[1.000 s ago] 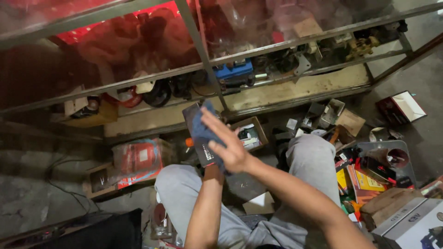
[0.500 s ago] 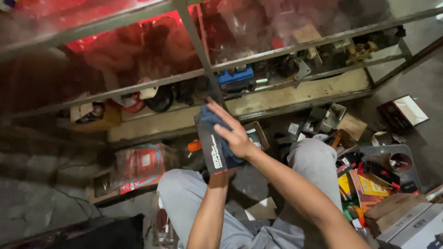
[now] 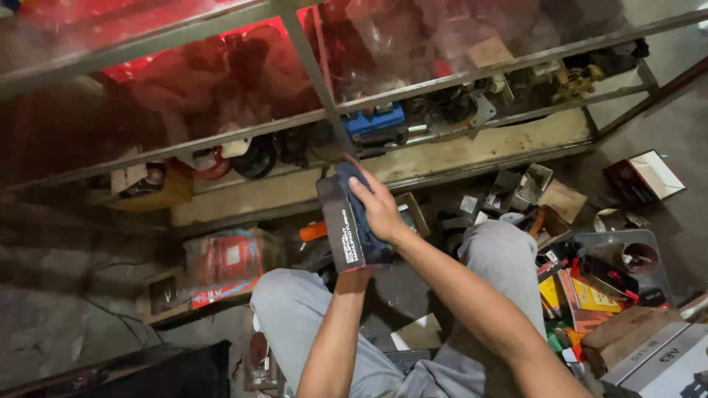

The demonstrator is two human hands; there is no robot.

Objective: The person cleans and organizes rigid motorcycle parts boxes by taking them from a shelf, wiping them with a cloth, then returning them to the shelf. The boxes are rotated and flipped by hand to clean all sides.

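Observation:
A dark rectangular box point(image 3: 341, 230) with white print on its side is held up over my lap, in front of a low shelf. My left hand point(image 3: 355, 276) grips it from below and is mostly hidden behind it. My right hand point(image 3: 380, 210) lies flat across the box's upper face. It presses a dark blue cloth point(image 3: 366, 237) against the box. Both forearms reach in from the bottom of the view, above my grey-trousered knees point(image 3: 509, 258).
A metal-framed glass cabinet point(image 3: 310, 66) holds red items, a blue part point(image 3: 376, 118) and dark round parts on its lower shelf. A red package point(image 3: 228, 262) lies at the left. Small cartons, colourful packets point(image 3: 582, 295) and an open red box point(image 3: 645, 177) crowd the floor at the right.
The box has tipped so its printed side faces me, and it sits slightly lower. My right hand has slid along its top with the cloth.

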